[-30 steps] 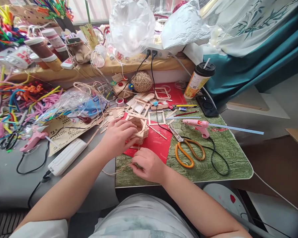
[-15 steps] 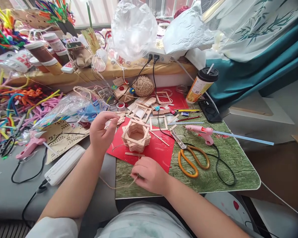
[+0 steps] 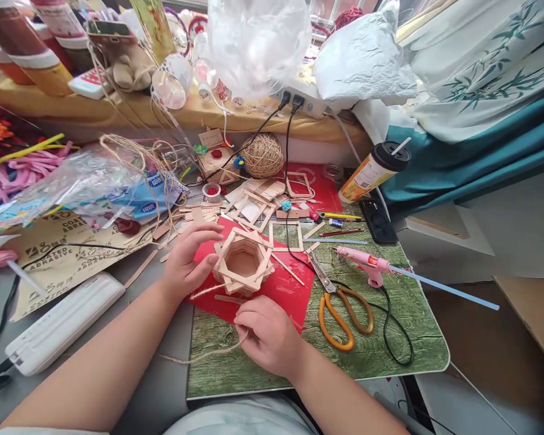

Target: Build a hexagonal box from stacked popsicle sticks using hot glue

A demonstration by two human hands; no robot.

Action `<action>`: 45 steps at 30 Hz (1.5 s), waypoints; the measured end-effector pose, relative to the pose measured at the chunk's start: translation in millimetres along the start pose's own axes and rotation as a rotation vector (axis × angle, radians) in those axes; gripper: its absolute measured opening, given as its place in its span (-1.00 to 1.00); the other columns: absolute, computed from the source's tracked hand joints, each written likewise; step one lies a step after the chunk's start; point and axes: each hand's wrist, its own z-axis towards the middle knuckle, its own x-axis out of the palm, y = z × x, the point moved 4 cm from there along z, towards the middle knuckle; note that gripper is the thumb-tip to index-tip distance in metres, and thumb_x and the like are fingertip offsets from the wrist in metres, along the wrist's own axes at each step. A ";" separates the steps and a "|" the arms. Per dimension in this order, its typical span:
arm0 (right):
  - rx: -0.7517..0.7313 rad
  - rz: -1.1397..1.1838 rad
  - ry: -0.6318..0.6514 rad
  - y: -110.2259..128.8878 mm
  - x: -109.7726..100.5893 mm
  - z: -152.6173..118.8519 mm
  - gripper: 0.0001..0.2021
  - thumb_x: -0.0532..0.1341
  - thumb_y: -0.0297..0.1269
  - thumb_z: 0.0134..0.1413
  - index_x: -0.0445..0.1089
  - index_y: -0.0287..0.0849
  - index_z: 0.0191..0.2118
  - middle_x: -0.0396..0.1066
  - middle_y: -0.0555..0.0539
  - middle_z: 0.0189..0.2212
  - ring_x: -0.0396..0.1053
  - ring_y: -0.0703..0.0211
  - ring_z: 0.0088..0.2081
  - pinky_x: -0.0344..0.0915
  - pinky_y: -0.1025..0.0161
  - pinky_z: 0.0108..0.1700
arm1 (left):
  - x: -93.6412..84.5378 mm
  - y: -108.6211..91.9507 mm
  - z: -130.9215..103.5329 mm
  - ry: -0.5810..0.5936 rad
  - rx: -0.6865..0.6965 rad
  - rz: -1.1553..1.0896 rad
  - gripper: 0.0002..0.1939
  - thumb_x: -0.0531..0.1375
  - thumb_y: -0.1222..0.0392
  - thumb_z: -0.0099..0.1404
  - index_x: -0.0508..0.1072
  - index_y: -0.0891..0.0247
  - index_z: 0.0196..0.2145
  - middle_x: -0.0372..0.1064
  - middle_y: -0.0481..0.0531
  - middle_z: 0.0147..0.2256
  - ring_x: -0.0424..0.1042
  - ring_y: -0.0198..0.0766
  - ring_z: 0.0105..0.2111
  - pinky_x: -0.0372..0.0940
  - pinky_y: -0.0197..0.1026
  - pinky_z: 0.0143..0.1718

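A holder of stacked craft sticks [image 3: 243, 261], hollow in the middle, stands on a red sheet [image 3: 294, 296]. My left hand [image 3: 191, 261] is beside its left side, fingers apart and nothing held in them; whether a fingertip touches the wood I cannot tell. In front of the holder, my right hand [image 3: 267, 335] pinches a thin jute twine [image 3: 204, 356], which trails off to the left. Another bit of twine [image 3: 207, 292] comes out from the holder's lower left. A loose craft stick [image 3: 230, 299] lies just in front of the holder.
Orange-handled scissors [image 3: 340, 308] and a pink glue gun [image 3: 367, 261] with a long glue stick lie to the right. Behind them stand a drink cup [image 3: 374, 172] and a phone [image 3: 378, 220]. A twine ball [image 3: 263, 155] rests at the back. A white power strip [image 3: 66, 323] lies at left.
My left hand has come down from the air to the holder's left side, its fingers spreading. The right hand still pinches the twine. The whole view has shifted nearer the table.
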 end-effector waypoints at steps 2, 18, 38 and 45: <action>0.017 0.020 -0.050 -1.6 -3.4 2.0 -0.69 0.25 -0.52 0.23 0.40 -0.06 0.03 0.58 -0.15 -0.15 0.50 0.08 -0.16 0.52 0.11 -0.10 | 4.3 4.8 0.1 0.061 -0.039 -0.114 -0.61 0.19 -0.11 0.50 0.46 0.09 0.15 0.43 0.20 0.21 0.41 0.03 0.25 0.34 0.16 0.31; 0.098 -0.130 -0.116 -10.7 2.2 -0.8 -0.94 0.31 -0.37 0.19 0.47 -0.13 -0.21 0.58 -0.12 -0.28 0.51 0.07 -0.20 0.49 0.11 -0.07 | 21.3 15.2 3.4 0.313 -0.191 -0.426 -0.20 0.24 -0.21 0.41 0.20 0.14 0.46 0.24 0.35 0.40 0.28 0.22 0.39 0.39 0.21 0.27; -0.084 0.083 0.184 -2.8 18.2 -6.6 -0.68 0.37 -0.22 0.23 0.48 -0.16 0.06 0.61 -0.24 0.03 0.56 0.01 0.08 0.48 0.08 0.20 | 26.4 30.7 -3.6 0.328 -0.516 -0.786 -0.25 0.24 0.03 0.21 0.37 0.18 0.36 0.43 0.22 0.28 0.52 0.18 0.17 0.47 0.13 0.15; -0.092 -0.001 0.276 4.7 18.4 -8.6 -0.75 0.29 -0.26 0.33 0.52 -0.27 0.03 0.60 -0.28 0.01 0.52 -0.07 0.08 0.46 0.03 0.21 | 26.7 37.8 -0.9 0.219 -0.718 -0.886 -0.34 0.35 0.02 0.15 0.52 0.25 0.20 0.59 0.19 0.07 0.60 0.11 0.00 0.48 0.04 0.05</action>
